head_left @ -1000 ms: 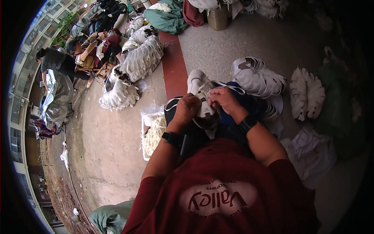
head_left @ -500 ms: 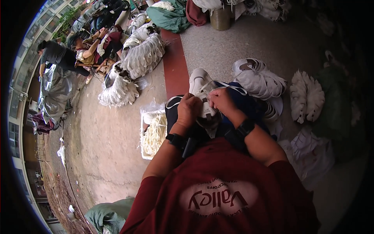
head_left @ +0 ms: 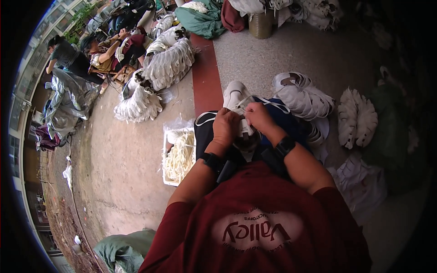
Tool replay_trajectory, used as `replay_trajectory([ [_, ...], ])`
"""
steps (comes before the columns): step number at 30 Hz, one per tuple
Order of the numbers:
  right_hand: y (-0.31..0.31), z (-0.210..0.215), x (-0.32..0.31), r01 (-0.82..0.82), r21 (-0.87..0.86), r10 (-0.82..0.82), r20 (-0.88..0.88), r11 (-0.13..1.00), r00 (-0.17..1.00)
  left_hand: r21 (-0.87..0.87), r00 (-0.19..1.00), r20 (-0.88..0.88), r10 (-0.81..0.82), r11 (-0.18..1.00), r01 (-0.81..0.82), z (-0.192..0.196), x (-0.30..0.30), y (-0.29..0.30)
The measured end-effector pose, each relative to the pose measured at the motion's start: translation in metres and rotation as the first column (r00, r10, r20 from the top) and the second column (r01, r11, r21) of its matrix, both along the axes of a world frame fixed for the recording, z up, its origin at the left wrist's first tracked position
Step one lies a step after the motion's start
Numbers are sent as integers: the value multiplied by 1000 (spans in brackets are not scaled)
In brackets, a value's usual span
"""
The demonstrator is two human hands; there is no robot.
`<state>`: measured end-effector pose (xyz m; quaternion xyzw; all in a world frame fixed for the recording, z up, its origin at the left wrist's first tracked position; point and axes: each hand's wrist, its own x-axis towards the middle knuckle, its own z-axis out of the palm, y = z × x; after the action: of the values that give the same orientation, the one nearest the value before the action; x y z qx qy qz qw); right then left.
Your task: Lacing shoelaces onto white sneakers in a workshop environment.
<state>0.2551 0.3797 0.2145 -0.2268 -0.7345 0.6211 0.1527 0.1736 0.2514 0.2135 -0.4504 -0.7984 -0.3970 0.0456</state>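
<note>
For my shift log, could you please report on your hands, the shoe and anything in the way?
Left hand, right hand at white shoe, grips partly hidden. Shoe's toe points away. White box of pale laces at left, out of the way.

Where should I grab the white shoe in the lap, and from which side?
Probably the toe of the white shoe, from the far side: it points away from the body, rounded and uncovered, while the left hand and right hand crowd the tongue.
</note>
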Motion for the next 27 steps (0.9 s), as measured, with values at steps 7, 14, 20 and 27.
replay_trajectory([
  [7, 11, 2, 16, 137, -432, -262, -245, 892, 933, -76, 979, -193, -58, 996, 44, 27, 0, -15],
  [14, 2, 7, 19, 14, -51, -30, -339, 999, 940, -49, 975, 3, -220, 974, 220, 28, 4, 1],
  [20, 9, 9, 24, 1, -239, -50, -199, 971, 979, 364, 765, 602, -227, 931, -10, -5, -8, -15],
  [27, 12, 6, 21, -54, -80, 44, -125, 995, 991, 376, 411, 880, -240, 879, -292, 13, -12, -24],
])
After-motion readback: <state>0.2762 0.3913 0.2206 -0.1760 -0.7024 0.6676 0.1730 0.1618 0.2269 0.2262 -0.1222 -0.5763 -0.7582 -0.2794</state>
